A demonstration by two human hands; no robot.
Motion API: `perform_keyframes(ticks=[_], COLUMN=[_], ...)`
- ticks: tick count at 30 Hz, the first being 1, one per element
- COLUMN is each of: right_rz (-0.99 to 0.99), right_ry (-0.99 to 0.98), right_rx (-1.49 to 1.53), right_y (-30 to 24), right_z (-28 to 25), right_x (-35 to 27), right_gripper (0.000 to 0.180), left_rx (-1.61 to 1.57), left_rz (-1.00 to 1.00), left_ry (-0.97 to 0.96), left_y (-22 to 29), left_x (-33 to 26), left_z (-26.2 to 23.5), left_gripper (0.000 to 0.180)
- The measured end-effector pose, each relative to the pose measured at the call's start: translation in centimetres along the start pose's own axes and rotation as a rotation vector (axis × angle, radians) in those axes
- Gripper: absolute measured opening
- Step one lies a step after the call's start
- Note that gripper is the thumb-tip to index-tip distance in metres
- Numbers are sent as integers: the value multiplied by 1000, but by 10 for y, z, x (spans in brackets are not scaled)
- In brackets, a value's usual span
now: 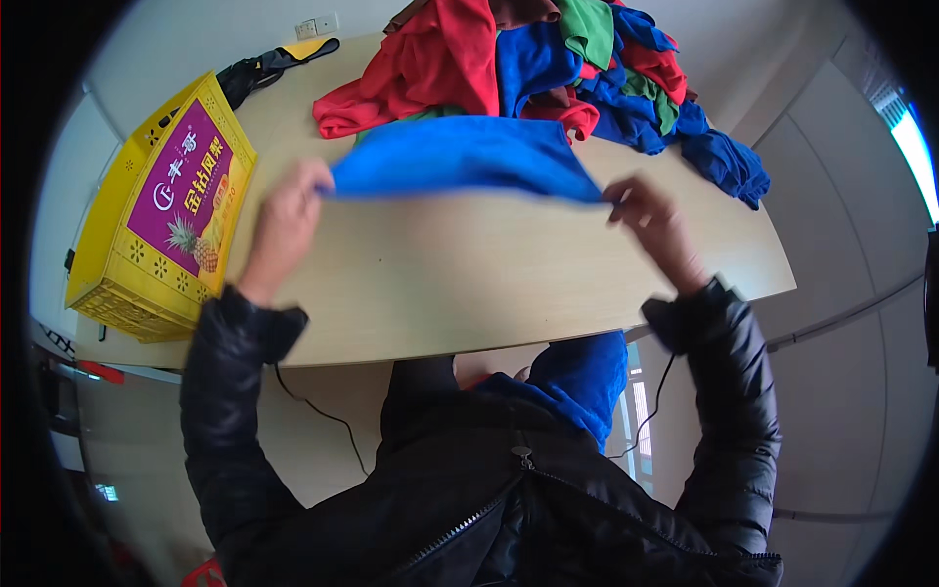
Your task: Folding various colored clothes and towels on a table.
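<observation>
A blue cloth (pixel 460 158) is stretched between my two hands above the table (pixel 411 284), its far part blurred by motion. My left hand (pixel 290 217) is closed on its left near corner. At the right near corner, my right hand (pixel 653 217) pinches the cloth between thumb and fingers. Just beyond it lies a heap of crumpled cloths (pixel 440 64) in red, blue, green and brown. Another blue cloth (pixel 587 377) lies across my lap, below the table's front edge.
A yellow plastic crate (pixel 147 245) with a purple printed panel stands at the table's left side. Behind it lies a black and yellow item (pixel 269 70). Wall sockets (pixel 317 25) sit at the back. Thin black cables (pixel 328 416) hang near both sleeves.
</observation>
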State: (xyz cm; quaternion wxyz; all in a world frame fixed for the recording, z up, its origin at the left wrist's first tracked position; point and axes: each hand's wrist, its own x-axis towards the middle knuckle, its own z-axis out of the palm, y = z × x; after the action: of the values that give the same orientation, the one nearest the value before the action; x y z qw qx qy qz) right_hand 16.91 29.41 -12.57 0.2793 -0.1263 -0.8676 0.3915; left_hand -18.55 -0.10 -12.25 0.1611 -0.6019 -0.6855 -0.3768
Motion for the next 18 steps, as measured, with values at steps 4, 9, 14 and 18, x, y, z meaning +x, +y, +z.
perform_keyframes(ticks=[4, 9, 14, 18], right_rz=[134, 202, 227, 332], right_ry=[-174, -323, -509, -719], right_rx=[-177, -204, -209, -169], right_y=[38, 32, 23, 31], right_z=[62, 68, 55, 41], right_x=[-70, -91, -87, -65], right_gripper=[19, 17, 14, 13], left_rx=[-50, -129, -162, -454], left_rz=[-89, -131, -165, -376], left_ry=[-347, -511, -693, -954], left_y=[6, 22, 18, 5], left_x=[-99, -125, -117, -86], left_z=[31, 25, 11, 9], left_gripper=[19, 15, 14, 8])
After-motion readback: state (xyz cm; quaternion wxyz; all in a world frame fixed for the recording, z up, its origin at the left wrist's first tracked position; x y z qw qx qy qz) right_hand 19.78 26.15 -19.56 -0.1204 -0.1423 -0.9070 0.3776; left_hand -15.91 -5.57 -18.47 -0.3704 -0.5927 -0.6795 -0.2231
